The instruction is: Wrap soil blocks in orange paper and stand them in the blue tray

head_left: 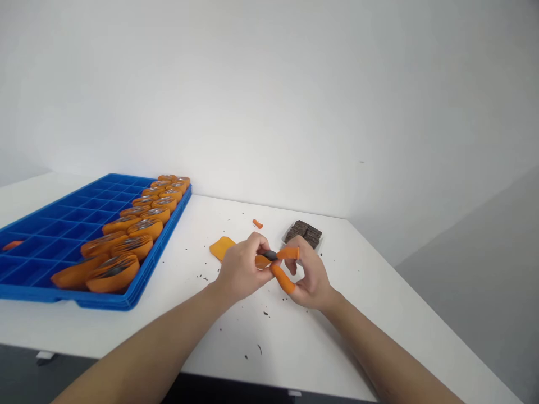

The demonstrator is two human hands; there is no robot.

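My left hand [244, 266] pinches a small folded orange wrapper [262, 262] between thumb and fingers. A dark, slim piece [270, 255] shows at the wrapper's top. From the other side, my right hand [309, 275] closes its thumb and index finger on the right end of this bundle. Orange finger covers [284, 279] sit on that thumb and index finger. Just behind my left hand lies a flat orange sheet or stack of sheets [221, 247]. Beyond my right hand is a clear shallow container [320, 244] with dark brown, ridged blocks [304, 233].
On the left stands a blue compartment tray [80, 216]; orange bundles [145, 227] with dark filling fill its right-hand columns. An orange scrap [12, 245] lies in a left compartment. A small orange tube [257, 224] and dark crumbs [265, 313] lie on the white table [202, 331]. Behind it rises a wall.
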